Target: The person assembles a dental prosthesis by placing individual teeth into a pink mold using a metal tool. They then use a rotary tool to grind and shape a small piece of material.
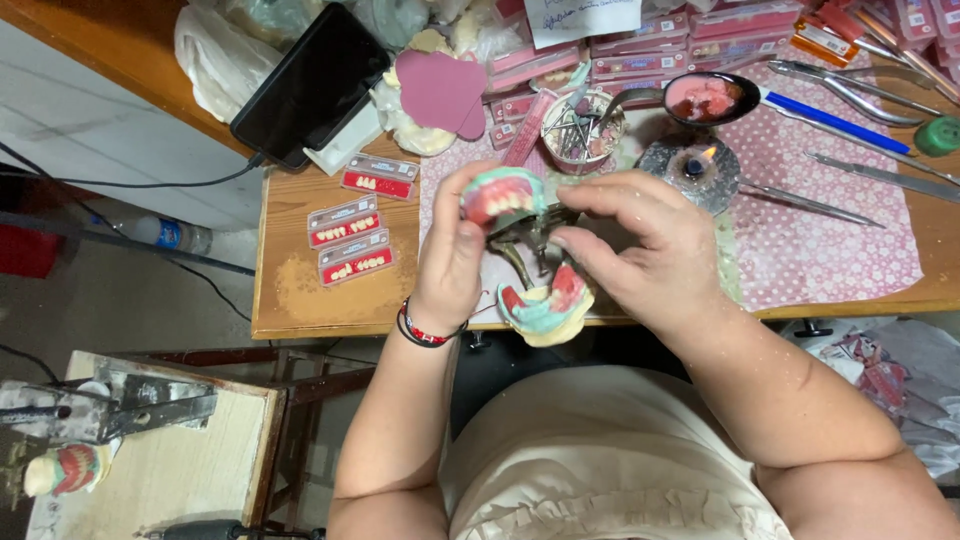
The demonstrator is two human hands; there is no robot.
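Note:
My left hand (452, 255) grips the upper half of a dental model (502, 194), a green plaster cast with pink wax and white teeth. The model sits in a metal hinged articulator (528, 240). Its lower half (546, 304), also green plaster with pink wax, hangs open below near the table edge. My right hand (640, 245) holds the articulator from the right, fingers curled on its frame next to the upper cast.
Three strips of false teeth (350, 228) lie on the wooden table (300, 300) at left. Behind are a black phone (312, 85), a metal cup of tools (583, 128), a lit burner (697, 165), a spoon with pink wax (705, 98), pliers and stacked boxes.

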